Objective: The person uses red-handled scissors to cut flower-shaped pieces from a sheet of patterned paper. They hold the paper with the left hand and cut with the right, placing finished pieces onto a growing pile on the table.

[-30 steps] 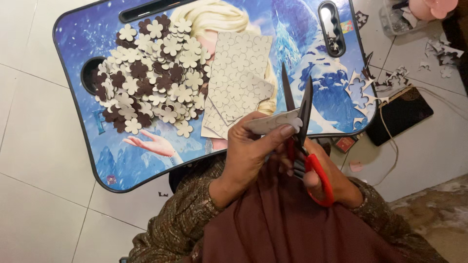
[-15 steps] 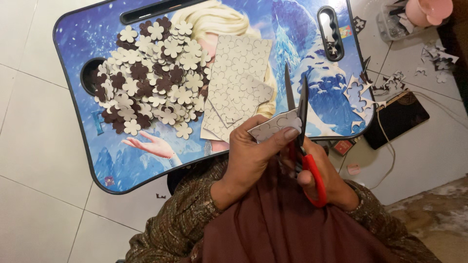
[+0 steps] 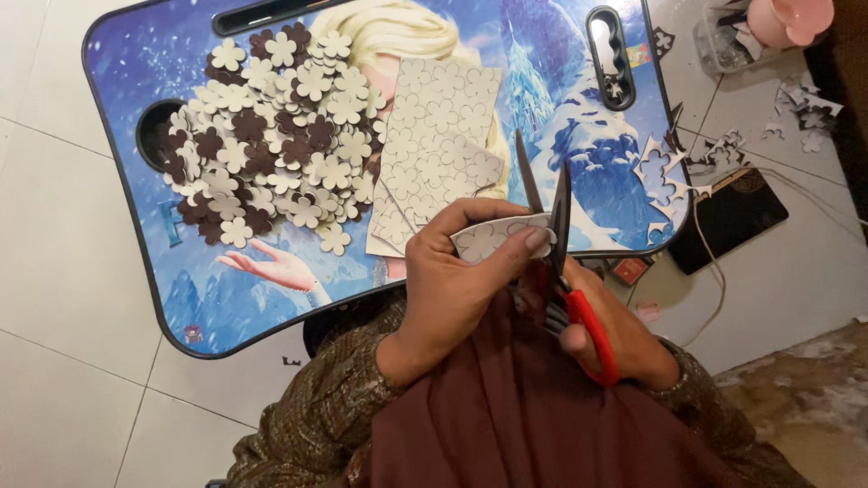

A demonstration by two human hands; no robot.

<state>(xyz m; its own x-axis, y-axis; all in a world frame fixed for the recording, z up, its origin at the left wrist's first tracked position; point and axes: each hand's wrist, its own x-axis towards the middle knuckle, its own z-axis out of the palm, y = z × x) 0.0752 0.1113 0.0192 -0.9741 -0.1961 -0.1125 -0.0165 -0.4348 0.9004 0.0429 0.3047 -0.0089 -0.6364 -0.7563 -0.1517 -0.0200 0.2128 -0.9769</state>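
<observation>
My left hand (image 3: 461, 280) pinches a small pale strip printed with flower shapes (image 3: 493, 237), held over the near edge of a blue picture-printed lap table (image 3: 163, 289). My right hand (image 3: 615, 339) grips red-handled scissors (image 3: 565, 262); their dark blades stand apart, pointing away from me, right beside the strip. On the table lies a heap of cut-out flowers (image 3: 271, 149), cream and dark brown. Next to the heap is a stack of pale sheets stamped with flower outlines (image 3: 438, 136).
Offcut scraps (image 3: 669, 172) lie at the table's right edge and on the white tiled floor (image 3: 54, 226). A black flat case (image 3: 732, 217) with a cable sits right of the table. A pink container (image 3: 796, 18) stands at the top right.
The scissor blades and the strip have shifted slightly; my left hand has turned the strip a little against the blades. Heap and sheets lie as before.
</observation>
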